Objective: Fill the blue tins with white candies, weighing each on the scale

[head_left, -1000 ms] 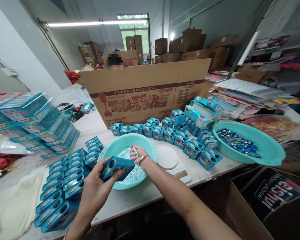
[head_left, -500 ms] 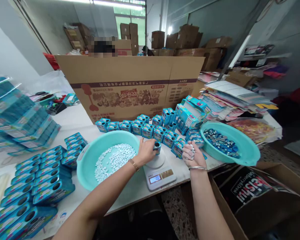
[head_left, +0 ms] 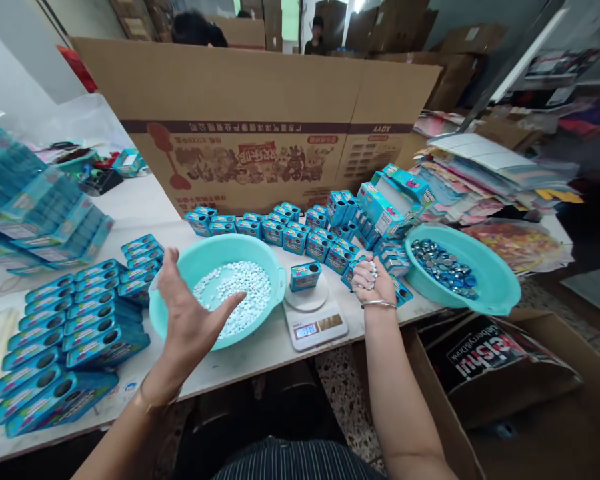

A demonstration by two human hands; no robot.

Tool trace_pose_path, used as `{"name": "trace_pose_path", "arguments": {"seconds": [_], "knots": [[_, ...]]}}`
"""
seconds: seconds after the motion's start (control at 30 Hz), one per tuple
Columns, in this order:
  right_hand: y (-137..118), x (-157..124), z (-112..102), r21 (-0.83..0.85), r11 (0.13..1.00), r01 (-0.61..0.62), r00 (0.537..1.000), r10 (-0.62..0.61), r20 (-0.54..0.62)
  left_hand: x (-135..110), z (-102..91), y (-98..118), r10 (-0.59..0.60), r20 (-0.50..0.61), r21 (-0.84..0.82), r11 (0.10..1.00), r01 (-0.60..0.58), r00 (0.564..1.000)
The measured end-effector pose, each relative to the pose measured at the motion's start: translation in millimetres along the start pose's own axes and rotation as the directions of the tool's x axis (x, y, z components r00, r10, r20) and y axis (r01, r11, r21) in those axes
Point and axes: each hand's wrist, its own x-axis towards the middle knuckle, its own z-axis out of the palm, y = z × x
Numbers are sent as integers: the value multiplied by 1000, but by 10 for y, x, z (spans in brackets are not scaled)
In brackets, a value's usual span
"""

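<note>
My left hand (head_left: 193,310) is open in the air, fingers spread, over the near left side of a turquoise basin (head_left: 180,257). Small white candies (head_left: 243,287) lie in that basin. On the white digital scale (head_left: 316,327) stands a blue tin (head_left: 305,277) with a round hole in its top, touched by neither hand. My right hand (head_left: 371,281) is closed around several white candies, just right of the scale and close to a row of blue tins (head_left: 295,238).
Rows of blue tins (head_left: 105,330) stand at left beside stacked wrapped tins (head_left: 45,207). A cardboard panel (head_left: 280,87) rises behind the table. At right are a basin of shiny round lids (head_left: 500,287), stacked printed sheets (head_left: 500,160) and a floor carton (head_left: 540,420).
My left hand has let go of the blue tin, leaving it on the scale, and moved left with fingers spread. My right hand stays closed on the candies. The camera has tilted down.
</note>
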Motion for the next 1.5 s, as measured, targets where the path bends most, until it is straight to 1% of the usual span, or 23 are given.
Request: {"name": "trace_pose_path", "arguments": {"seconds": [0.07, 0.13, 0.2, 0.33, 0.43, 0.5, 0.57, 0.63, 0.7, 0.77, 0.8, 0.83, 0.9, 1.0, 1.1, 1.2, 1.3, 1.4, 1.5], "knots": [[33, 33, 75, -18, 1000, 1, 1000, -1, -8, -143, -81, -121, -55, 19, 10, 998, 55, 998], [61, 60, 154, -16, 1000, -2, 1000, 1, -17, -242, -91, -196, -99, 31, 13, 995, 99, 995], [83, 81, 223, -12, 1000, -9, 1000, 9, -28, -288, -70, -227, -118, 36, 6, 993, 118, 992], [116, 123, 297, -34, 999, -12, 999, 11, -41, -269, -2, -211, -112, 81, -33, 993, 115, 990], [153, 175, 326, -71, 997, 10, 999, -13, -41, -189, 111, -144, -68, 158, -91, 992, 83, 985], [202, 232, 365, -80, 996, 30, 998, -34, -48, -100, 266, -60, -13, 233, -147, 988, 49, 972], [273, 304, 432, -89, 995, 54, 996, -59, -60, 15, 506, 55, 68, 307, -212, 977, -2, 949], [359, 382, 519, -107, 990, 89, 992, -98, -77, 137, 818, 185, 174, 378, -270, 960, -71, 909], [447, 455, 608, -127, 983, 136, 984, -149, -101, 244, 1152, 306, 260, 458, -296, 946, -131, 850], [525, 515, 677, -148, 972, 182, 972, -201, -123, 313, 1442, 402, 277, 533, -279, 950, -143, 800], [559, 540, 701, -158, 966, 204, 965, -226, -132, 331, 1554, 438, 268, 564, -269, 954, -132, 781], [588, 561, 716, -170, 960, 224, 958, -249, -141, 339, 1641, 464, 254, 590, -265, 958, -113, 767], [638, 593, 724, -199, 947, 252, 945, -285, -159, 333, 1744, 489, 219, 629, -271, 961, -54, 746], [691, 614, 702, -243, 931, 272, 932, -318, -176, 304, 1781, 481, 165, 662, -275, 961, 33, 731], [719, 604, 679, -268, 916, 297, 922, -349, -170, 288, 1776, 461, 146, 664, -289, 955, 71, 734], [731, 572, 677, -287, 901, 325, 914, -377, -148, 291, 1772, 458, 138, 663, -303, 948, 95, 736], [737, 543, 685, -302, 890, 342, 908, -396, -138, 301, 1762, 471, 114, 677, -286, 951, 117, 727], [738, 545, 682, -313, 887, 341, 898, -405, -170, 308, 1750, 488, 99, 688, -266, 956, 122, 719], [708, 580, 659, -264, 916, 301, 903, -363, -231, 315, 1748, 504, 109, 694, -246, 965, 92, 712]]}}
